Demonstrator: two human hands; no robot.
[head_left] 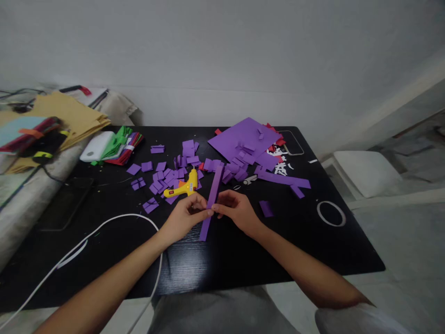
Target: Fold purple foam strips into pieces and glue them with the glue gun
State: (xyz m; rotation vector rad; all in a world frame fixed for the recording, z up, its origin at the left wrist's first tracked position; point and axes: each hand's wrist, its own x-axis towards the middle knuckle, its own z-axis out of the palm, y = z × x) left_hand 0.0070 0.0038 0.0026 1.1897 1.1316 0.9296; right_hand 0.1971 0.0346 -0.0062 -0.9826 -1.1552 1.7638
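Note:
Between my two hands a long purple paper strip is held up at a slant above the near part of the black table. My left hand pinches it from the left, thumb and fingers closed on its edge. From the right, my right hand grips the same strip, its thumb meeting the left one near a bend. Just beyond my left hand lies a yellow hot glue gun. Small cut and folded purple paper pieces are scattered around it. A single purple piece lies right of my right hand.
A large purple sheet lies at the back, with red and white scraps beside it. A white cable loops across the left front. Green and red sheets are stacked at back left. A round ring mark shows at right.

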